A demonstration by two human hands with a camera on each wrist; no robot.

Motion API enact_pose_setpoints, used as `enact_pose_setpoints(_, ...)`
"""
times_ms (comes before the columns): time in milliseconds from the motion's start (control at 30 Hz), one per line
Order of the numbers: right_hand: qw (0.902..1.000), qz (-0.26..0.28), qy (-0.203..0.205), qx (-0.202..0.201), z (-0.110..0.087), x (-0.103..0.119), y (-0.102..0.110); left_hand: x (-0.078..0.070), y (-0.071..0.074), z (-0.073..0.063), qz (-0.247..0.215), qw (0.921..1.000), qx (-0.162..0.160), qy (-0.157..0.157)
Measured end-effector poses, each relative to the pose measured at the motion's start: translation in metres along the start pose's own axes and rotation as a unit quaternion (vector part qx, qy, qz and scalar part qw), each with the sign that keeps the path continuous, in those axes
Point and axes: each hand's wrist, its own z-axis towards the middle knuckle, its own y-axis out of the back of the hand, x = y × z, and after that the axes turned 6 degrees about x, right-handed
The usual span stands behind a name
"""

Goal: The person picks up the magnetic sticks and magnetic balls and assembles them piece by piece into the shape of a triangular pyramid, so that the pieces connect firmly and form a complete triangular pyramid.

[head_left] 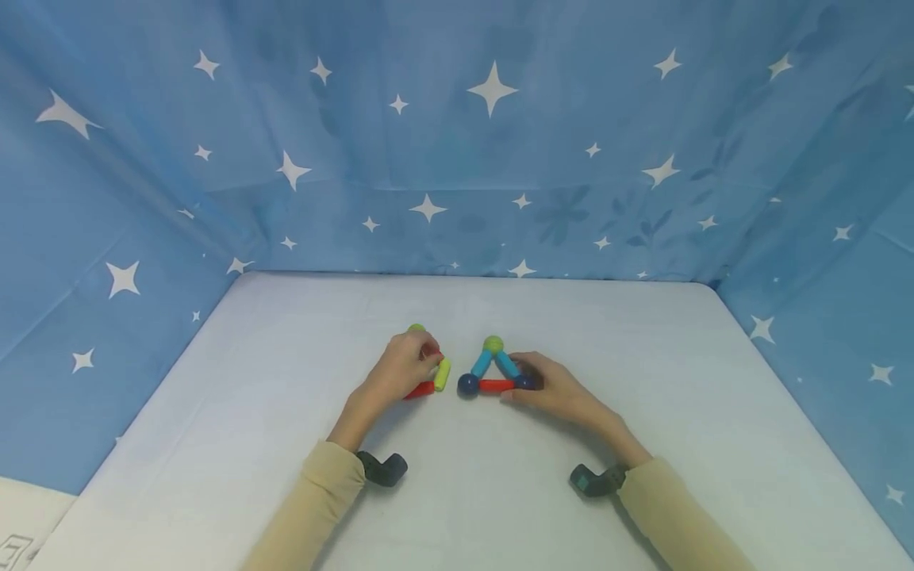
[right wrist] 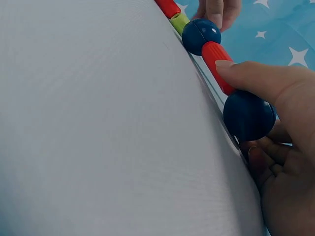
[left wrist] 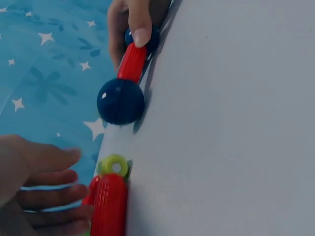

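Note:
A triangle of magnetic sticks and balls lies on the white table: a red stick [head_left: 495, 385], two light blue sticks [head_left: 481, 364], a green ball [head_left: 493, 344] and two dark blue balls [head_left: 468, 385]. My right hand [head_left: 553, 386] grips its right corner, thumb on the red stick and fingers round the dark blue ball [right wrist: 249, 116]. To the left, my left hand [head_left: 403, 366] reaches over loose pieces, thumb and fingers apart in the left wrist view. Beneath or beside it are red sticks [left wrist: 109, 204], a yellow-green stick [head_left: 443, 374] and a partly hidden green ball [head_left: 416, 327].
Blue star-patterned cloth [head_left: 493, 159] hangs behind and along both sides of the white table [head_left: 471, 492]. Dark wrist-worn cameras [head_left: 385, 469] sit on both wrists near the tan sleeves [head_left: 314, 496].

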Motion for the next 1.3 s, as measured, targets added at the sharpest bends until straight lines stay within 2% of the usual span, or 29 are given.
enact_pose_setpoints(133, 1.0000, 0.000, -0.005, -0.002, -0.001, 0.001, 0.001, -0.005, -0.007, -0.001, 0.024, 0.9983, 0.051, 0.014)
enact_pose_setpoints(267, 1.0000, -0.001, -0.001, 0.000, 0.000, 0.000, 0.001, -0.007, -0.016, -0.002, 0.042, 0.9970, 0.061, 0.023)
enact_pose_setpoints(433, 0.9999, 0.000, 0.011, 0.003, 0.000, -0.001, -0.001, -0.006, -0.021, -0.004, 0.050, 0.9974, 0.045, 0.027)
enact_pose_setpoints(633, 0.9998, -0.005, 0.018, 0.002, -0.001, -0.001, 0.001, -0.007, -0.022, -0.004, 0.055, 0.9983, 0.019, 0.005)
enact_pose_setpoints(800, 0.9998, -0.006, 0.019, 0.002, -0.002, 0.000, 0.003, -0.007, -0.023, -0.003, 0.064, 0.9978, 0.014, -0.010)
enact_pose_setpoints(967, 0.9998, -0.005, 0.020, 0.002, -0.003, 0.004, 0.003, -0.001, -0.029, -0.003, 0.132, 0.9891, 0.009, -0.065)
enact_pose_setpoints(1067, 0.9998, -0.004, 0.021, 0.001, -0.003, 0.004, 0.003, 0.003, -0.033, -0.003, 0.163, 0.9824, -0.009, -0.091)
enact_pose_setpoints(1300, 0.9996, -0.007, 0.028, 0.002, -0.003, 0.001, 0.003, 0.006, -0.032, -0.005, 0.185, 0.9788, -0.026, -0.084)
